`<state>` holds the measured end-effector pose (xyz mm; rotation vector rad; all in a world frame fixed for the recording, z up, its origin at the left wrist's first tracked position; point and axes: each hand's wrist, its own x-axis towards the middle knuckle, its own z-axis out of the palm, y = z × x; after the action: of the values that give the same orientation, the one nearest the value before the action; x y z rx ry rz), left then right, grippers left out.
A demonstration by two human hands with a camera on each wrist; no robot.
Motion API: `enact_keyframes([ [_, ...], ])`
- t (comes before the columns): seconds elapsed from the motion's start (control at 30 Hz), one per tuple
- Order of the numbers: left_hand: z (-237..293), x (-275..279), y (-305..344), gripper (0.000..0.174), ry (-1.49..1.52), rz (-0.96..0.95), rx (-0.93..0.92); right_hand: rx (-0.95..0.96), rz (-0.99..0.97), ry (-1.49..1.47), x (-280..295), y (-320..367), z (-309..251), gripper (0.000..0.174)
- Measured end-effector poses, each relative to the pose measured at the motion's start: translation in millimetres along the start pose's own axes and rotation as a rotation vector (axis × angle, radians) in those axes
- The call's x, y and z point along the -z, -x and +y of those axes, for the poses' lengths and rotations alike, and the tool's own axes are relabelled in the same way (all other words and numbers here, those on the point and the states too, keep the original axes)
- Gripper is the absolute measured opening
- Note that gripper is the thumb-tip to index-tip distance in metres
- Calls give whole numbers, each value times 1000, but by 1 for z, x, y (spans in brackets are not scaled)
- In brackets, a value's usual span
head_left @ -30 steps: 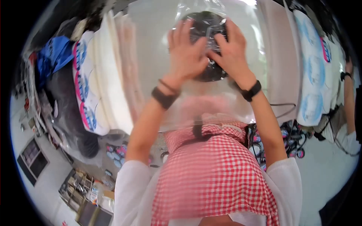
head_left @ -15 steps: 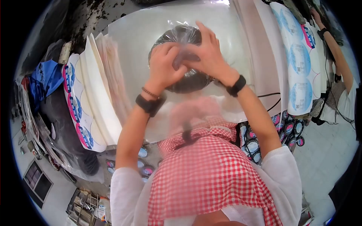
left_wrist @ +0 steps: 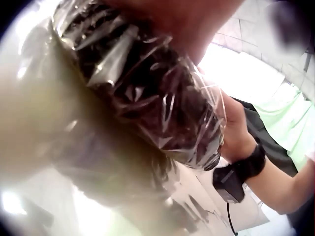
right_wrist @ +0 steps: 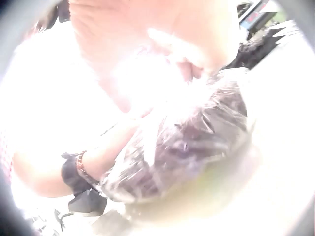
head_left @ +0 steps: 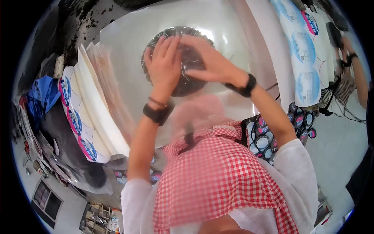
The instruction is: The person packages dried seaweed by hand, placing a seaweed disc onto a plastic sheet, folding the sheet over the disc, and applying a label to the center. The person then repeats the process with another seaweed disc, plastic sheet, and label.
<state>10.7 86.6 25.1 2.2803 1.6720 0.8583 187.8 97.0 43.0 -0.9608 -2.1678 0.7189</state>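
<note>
A dark, round, flat bundle [head_left: 191, 60] in crinkled clear plastic film lies on a glossy pale sheet [head_left: 230, 99] in front of the apron. My left hand [head_left: 164, 66] rests on its top left with fingers stretched forward. From the right, my right hand [head_left: 218, 64] reaches over the bundle, its fingers straight and its thumb spread apart, the fingertips close to those of the left. The left wrist view shows the wrapped side [left_wrist: 162, 108] close up, with creased film around it. Strong glare washes out part of the right hand in the right wrist view.
Stacked printed sheets [head_left: 306, 50] with blue circles flank the work surface on the right, more printed sheets [head_left: 78, 121] on the left. A blue bag [head_left: 41, 93] sits at far left. Round labelled items [head_left: 263, 140] are below the table edge. Another person's arm [head_left: 358, 74] shows at far right.
Half a second ago the fingers were gathered over the bundle's middle; now both hands lie flatter and straighter on it. The bundle has shifted left in the head view as the camera turned.
</note>
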Motion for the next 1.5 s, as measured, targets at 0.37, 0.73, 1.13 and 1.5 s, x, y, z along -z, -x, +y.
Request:
enact_keyframes([
  [0.37,12,0,0,19,-108,-26,-190,-161,93,546,-26,28,-19,49],
  [0.73,1,-10,1,14,-153,32,-254,-897,-395,276,117,211,-96,35],
  [1.13,-7,-11,0,16,-166,49,-254,-716,275,1570,168,288,37,8],
  [1.5,-14,-10,0,19,-136,16,-269,-572,45,1395,228,308,30,8],
])
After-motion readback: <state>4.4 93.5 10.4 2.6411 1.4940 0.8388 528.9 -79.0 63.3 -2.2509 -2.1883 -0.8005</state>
